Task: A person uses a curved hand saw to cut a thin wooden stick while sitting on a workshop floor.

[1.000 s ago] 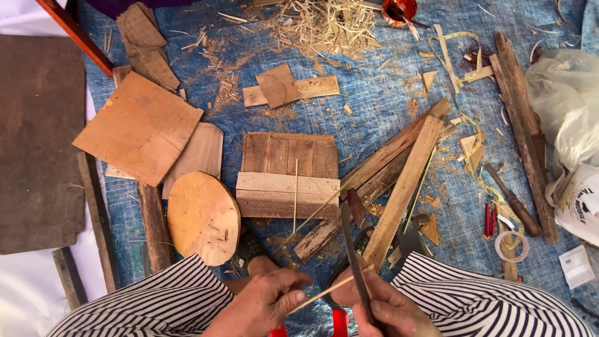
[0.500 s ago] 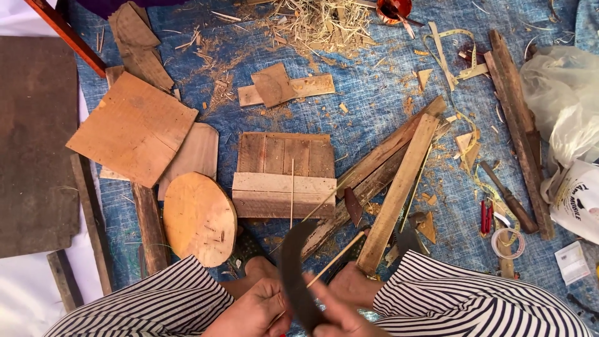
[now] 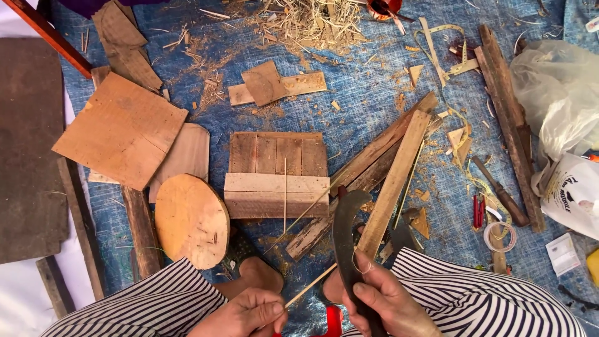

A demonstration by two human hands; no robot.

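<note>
Right hand (image 3: 380, 302) grips a dark curved blade (image 3: 347, 231), tip up, near the tarp's (image 3: 368, 87) lower edge. Left hand (image 3: 246, 315) pinches a thin bamboo stick (image 3: 310, 285) just beside the blade. Ahead: slatted wood panel (image 3: 276, 175), round wooden disc (image 3: 191, 219), leaning planks (image 3: 393, 181). Right edge: clear plastic bag (image 3: 552, 87), white printed pouch (image 3: 571, 193), tape roll (image 3: 500, 236).

A blue plastic sheet (image 3: 374, 93) covers the floor. A small panel of brown wooden slats (image 3: 277, 173) lies in the middle. Just left of it lies a round wooden disc (image 3: 190, 218), and a big square brown board (image 3: 121, 137) lies farther left. A pile of pale wood shavings (image 3: 318, 22) sits at the top. A white plastic bag (image 3: 555, 93) lies at the right, near a roll of tape (image 3: 499, 236).
</note>
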